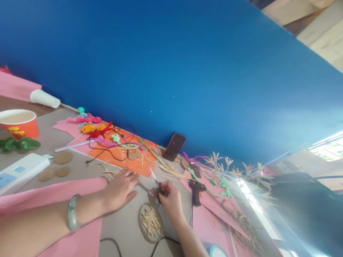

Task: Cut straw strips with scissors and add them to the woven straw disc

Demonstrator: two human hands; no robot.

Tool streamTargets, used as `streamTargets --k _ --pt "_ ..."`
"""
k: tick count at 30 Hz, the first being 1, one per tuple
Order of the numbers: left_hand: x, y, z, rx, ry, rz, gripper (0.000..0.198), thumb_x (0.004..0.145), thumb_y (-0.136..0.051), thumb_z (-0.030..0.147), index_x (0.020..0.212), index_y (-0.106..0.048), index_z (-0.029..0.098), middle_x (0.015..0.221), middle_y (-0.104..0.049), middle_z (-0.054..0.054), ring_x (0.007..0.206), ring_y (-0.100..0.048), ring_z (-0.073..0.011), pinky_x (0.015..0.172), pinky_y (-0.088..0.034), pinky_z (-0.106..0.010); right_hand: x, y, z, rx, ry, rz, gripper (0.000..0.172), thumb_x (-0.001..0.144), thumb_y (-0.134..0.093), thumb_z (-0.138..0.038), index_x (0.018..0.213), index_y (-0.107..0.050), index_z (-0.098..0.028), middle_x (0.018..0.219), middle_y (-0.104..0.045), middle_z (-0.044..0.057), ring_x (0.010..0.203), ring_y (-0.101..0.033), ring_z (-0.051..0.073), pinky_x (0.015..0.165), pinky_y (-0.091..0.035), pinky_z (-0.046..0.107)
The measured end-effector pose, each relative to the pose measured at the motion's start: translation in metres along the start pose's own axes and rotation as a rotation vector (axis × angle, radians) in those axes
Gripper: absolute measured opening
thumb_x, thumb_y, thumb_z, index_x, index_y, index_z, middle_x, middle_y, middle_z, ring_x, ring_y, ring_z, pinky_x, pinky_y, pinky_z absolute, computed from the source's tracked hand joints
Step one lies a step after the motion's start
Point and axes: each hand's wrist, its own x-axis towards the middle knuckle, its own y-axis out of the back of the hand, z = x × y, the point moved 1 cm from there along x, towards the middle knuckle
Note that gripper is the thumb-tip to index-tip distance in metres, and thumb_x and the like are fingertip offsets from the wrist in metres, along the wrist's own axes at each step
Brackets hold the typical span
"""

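— Left forearm [43,222], with a pale green bangle [73,213], is seen nearest to the camera, above pink paper [83,242] at the near edge of the worktop [122,228]. How are the hands held?

— The left hand [122,191] is laid palm down, the fingers loosely spread, beside some dried leaves [110,174]; whether anything is pinched beneath it cannot be told. By the right hand [170,200] the scissors [153,175] are gripped at their dark handles, and the blades are pointed towards the far edge.

— Where exactly are the scissors located?

— Near the middle of the worktop, between the left hand and the glue gun [197,192]. Towards the near edge, an oval disc [142,232] covered with pale strips [150,221] is found.

— What could go wrong?

— If the blades were swung to the left, the left fingertips could be nicked, because they are placed near. The pale strips could be scattered, if the disc were brushed by the right wrist.

— And the black cable [164,238]?

— It is passed close to the right forearm. If it were caught, something might be dragged; what is joined to it cannot be seen.
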Motion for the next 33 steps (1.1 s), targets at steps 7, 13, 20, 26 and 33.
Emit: streamTargets --k 7,13,20,26,33 --pt "0.001 0.010 0.007 -0.060 0.008 -0.025 0.012 0.085 -0.050 0.024 0.095 -0.056 0.020 0.107 -0.061 -0.006 0.103 -0.049 -0.0242 0.097 -0.031 -0.044 -0.002 0.004 -0.001 -0.141 0.056 -0.039 0.029 0.058 -0.059 -0.018 0.086 -0.052 -0.021 0.077 -0.064 0.000 0.065 -0.055 0.016 0.057 -0.038 0.023" --pt "0.000 0.013 0.011 -0.125 0.021 -0.067 0.024 0.087 -0.047 0.025 0.111 -0.052 0.023 0.108 -0.061 -0.004 0.103 -0.050 -0.0246 0.098 -0.030 -0.045 -0.002 0.008 -0.004 -0.247 0.019 -0.046 0.026 0.058 -0.059 -0.022 0.083 -0.052 -0.022 0.080 -0.066 0.000 0.064 -0.057 0.016 0.055 -0.036 0.023" --pt "-0.002 0.001 0.005 -0.020 -0.004 -0.033 0.050 0.089 -0.045 0.024 0.137 -0.036 0.023 0.127 -0.056 -0.006 0.116 -0.046 -0.0273 0.103 -0.026 -0.048 -0.003 0.007 -0.009 -0.233 0.024 -0.150 0.019 0.059 -0.061 -0.020 0.077 -0.054 -0.021 0.067 -0.061 -0.003 0.056 -0.051 0.013 0.053 -0.033 0.021" --pt "-0.002 0.000 0.006 0.064 0.026 -0.055 0.042 0.088 -0.044 0.021 0.129 -0.047 0.015 0.125 -0.058 -0.010 0.117 -0.048 -0.0279 0.104 -0.029 -0.047 -0.005 0.017 -0.024 -0.270 0.054 -0.226 0.014 0.061 -0.061 -0.019 0.074 -0.058 -0.021 0.071 -0.060 -0.002 0.059 -0.050 0.012 0.057 -0.034 0.021" --pt "-0.002 0.004 0.011 0.086 0.058 -0.102 0.043 0.086 -0.044 0.018 0.129 -0.048 0.014 0.126 -0.058 -0.011 0.119 -0.048 -0.0286 0.104 -0.031 -0.048 -0.008 0.026 -0.034 -0.295 0.062 -0.323 0.013 0.064 -0.058 -0.015 0.075 -0.061 -0.021 0.077 -0.063 -0.002 0.062 -0.052 0.012 0.061 -0.036 0.022"
